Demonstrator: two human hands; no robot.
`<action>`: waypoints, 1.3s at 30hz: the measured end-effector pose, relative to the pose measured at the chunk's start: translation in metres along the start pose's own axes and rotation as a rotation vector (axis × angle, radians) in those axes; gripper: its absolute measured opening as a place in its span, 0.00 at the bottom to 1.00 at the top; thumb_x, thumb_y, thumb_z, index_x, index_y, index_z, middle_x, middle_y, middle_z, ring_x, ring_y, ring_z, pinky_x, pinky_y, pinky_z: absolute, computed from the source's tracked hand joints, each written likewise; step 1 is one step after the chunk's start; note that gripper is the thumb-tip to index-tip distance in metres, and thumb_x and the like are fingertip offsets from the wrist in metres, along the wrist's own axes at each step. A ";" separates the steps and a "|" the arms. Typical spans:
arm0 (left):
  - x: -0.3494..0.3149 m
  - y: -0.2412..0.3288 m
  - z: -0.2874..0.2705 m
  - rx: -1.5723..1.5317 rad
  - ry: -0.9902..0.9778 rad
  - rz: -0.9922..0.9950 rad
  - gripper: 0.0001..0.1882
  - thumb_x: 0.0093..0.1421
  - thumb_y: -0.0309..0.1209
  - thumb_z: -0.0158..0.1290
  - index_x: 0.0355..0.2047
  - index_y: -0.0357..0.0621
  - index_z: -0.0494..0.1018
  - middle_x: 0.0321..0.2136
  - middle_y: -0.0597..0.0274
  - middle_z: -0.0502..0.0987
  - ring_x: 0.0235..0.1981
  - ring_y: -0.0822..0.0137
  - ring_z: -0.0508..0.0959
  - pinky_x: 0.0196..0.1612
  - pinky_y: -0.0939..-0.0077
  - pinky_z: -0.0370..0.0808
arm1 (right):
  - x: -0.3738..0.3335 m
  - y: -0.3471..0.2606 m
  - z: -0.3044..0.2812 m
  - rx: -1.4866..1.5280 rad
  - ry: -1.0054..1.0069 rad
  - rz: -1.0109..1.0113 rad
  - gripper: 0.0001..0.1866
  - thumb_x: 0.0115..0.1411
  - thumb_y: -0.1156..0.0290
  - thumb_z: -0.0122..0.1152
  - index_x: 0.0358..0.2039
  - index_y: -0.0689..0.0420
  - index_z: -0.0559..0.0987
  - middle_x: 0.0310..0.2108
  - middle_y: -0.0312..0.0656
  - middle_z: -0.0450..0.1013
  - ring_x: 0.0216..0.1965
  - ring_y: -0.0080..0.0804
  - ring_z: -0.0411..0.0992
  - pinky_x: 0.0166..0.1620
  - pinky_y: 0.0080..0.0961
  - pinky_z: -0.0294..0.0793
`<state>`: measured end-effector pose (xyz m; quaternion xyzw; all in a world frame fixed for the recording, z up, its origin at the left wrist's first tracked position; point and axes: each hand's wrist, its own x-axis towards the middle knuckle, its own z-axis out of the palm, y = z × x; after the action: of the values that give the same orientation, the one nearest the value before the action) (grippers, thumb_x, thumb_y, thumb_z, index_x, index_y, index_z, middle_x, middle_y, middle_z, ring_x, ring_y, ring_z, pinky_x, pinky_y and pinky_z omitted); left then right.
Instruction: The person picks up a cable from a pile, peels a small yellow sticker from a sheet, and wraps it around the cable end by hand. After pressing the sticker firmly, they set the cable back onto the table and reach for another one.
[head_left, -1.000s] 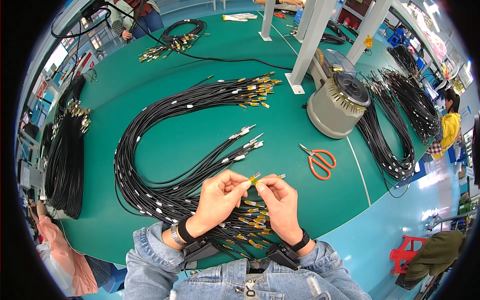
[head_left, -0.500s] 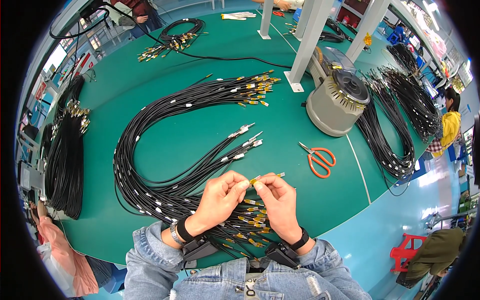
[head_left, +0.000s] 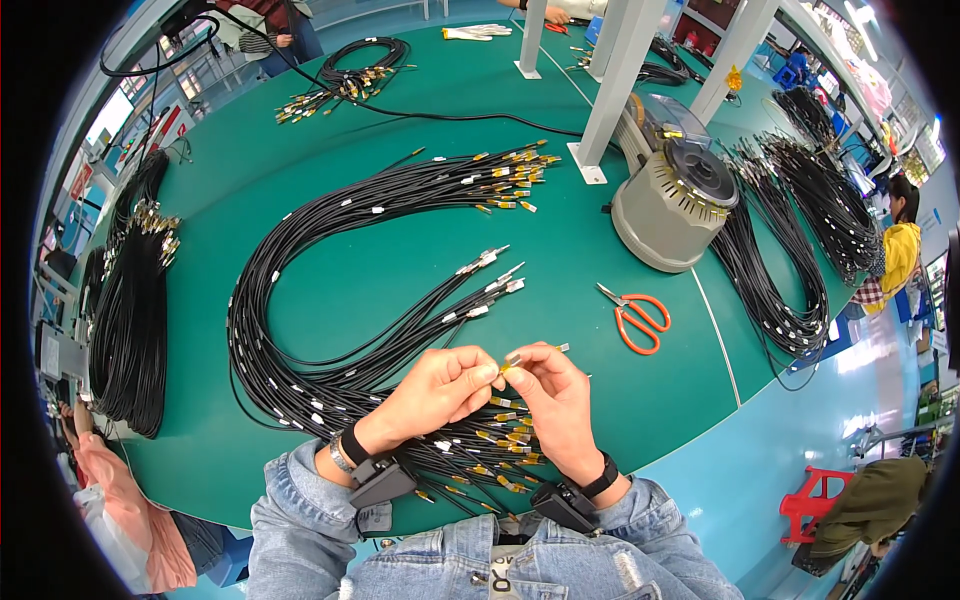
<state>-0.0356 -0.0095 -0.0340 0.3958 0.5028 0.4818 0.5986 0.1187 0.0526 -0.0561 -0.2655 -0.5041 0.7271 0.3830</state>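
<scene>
My left hand (head_left: 438,393) and my right hand (head_left: 556,405) meet above the near part of the table. Between their thumbs and fingertips they pinch a cable end (head_left: 510,363) wrapped in yellow tape. Its cable is mostly hidden by the hands. Below and to the left lies a large bundle of black cables (head_left: 262,285), curved like a U, with small white labels along it. Several yellow-taped cable ends (head_left: 512,437) fan out under my right hand. Some other ends (head_left: 490,290) with silvery tips and white labels point right, beyond my hands.
Orange-handled scissors (head_left: 638,318) lie right of my hands. Behind them stand a grey round tape dispenser (head_left: 670,215) and a metal post (head_left: 612,95). More black cable bundles hang at the left edge (head_left: 130,340) and right edge (head_left: 785,290). A coiled bundle (head_left: 370,60) and white gloves (head_left: 477,32) lie far back.
My left wrist has shifted slightly left and turned, and its black strap device shows more. The pinched cable end is tilted more upward. The bundles and scissors stay put.
</scene>
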 end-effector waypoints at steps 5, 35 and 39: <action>0.000 0.004 -0.010 -0.124 -0.193 -0.111 0.14 0.66 0.36 0.43 0.30 0.37 0.70 0.14 0.73 0.64 0.12 0.83 0.57 0.15 0.88 0.53 | -0.001 0.004 -0.005 -0.033 -0.070 -0.057 0.03 0.57 0.80 0.56 0.32 0.66 0.74 0.32 0.36 0.70 0.34 0.21 0.68 0.41 0.17 0.68; 0.020 0.005 -0.014 1.366 0.468 0.374 0.13 0.47 0.24 0.57 0.35 0.44 0.72 0.30 0.59 0.70 0.33 0.57 0.73 0.34 0.65 0.71 | 0.080 -0.139 -0.182 -0.682 0.413 -0.353 0.10 0.59 0.68 0.55 0.32 0.63 0.77 0.26 0.31 0.71 0.28 0.15 0.65 0.33 0.13 0.63; 0.035 0.004 -0.010 1.469 0.421 0.393 0.12 0.46 0.24 0.58 0.33 0.44 0.72 0.28 0.60 0.69 0.32 0.58 0.73 0.34 0.65 0.71 | 0.105 -0.154 -0.197 -0.629 0.500 -0.248 0.11 0.58 0.65 0.57 0.32 0.60 0.78 0.25 0.29 0.69 0.26 0.14 0.63 0.30 0.11 0.61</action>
<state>-0.0455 0.0255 -0.0397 0.6719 0.7160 0.1882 -0.0199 0.2566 0.2741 0.0190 -0.4751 -0.6212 0.3994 0.4784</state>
